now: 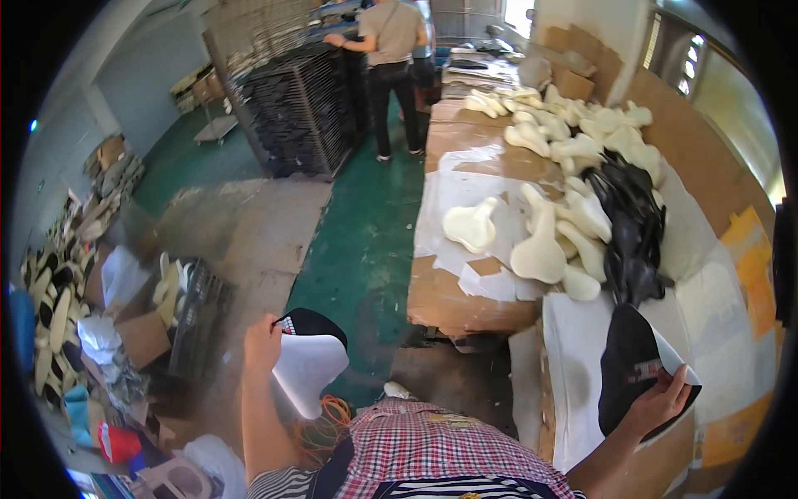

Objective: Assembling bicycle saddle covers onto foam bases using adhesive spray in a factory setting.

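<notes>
My left hand [263, 345] is closed on the edge of a saddle-shaped piece [309, 370], black along the top with a smooth white face below, held out over the floor. On the other side, my right hand [657, 406] grips the lower end of a black saddle cover [623, 366] above the table's right side. A corner of that cover is folded back, showing a white inner side, and a small printed patch sits on the black face. Beyond it, a heap of glossy black covers [625, 220] lies beside cream foam saddle pads [544, 245].
The table [432, 293] is topped with cardboard and white sheets. More foam pads [573, 125] are piled at its far end. Left of me are a dark crate [198, 312], bags and heaped pads [58, 320]. Ahead, a person [391, 66] stands by a tall rack [291, 112].
</notes>
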`<state>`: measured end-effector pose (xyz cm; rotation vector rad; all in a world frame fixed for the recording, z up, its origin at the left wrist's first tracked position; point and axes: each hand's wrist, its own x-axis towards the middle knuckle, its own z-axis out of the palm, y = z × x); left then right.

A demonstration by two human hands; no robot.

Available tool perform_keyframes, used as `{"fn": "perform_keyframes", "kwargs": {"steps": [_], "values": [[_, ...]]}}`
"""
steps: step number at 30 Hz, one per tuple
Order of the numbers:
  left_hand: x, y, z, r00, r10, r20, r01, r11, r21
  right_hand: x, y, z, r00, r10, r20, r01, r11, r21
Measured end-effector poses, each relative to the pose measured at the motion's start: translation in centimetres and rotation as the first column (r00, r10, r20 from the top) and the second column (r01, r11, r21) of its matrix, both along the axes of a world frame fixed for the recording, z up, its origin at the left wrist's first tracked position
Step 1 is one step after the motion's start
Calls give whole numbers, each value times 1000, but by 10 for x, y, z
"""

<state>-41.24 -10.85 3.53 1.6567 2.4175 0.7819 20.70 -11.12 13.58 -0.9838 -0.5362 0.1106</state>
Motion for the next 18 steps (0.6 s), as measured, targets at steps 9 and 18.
{"fn": "perform_keyframes", "kwargs": {"steps": [9, 18], "values": [[-89, 20, -36, 978, 199, 59, -197, 980, -27, -130, 182, 24, 763, 645, -38, -641, 750, -164], [-169, -27, -76, 903, 423, 79, -430, 894, 123, -283, 320, 53, 350, 933, -82, -921, 327, -212]]}}
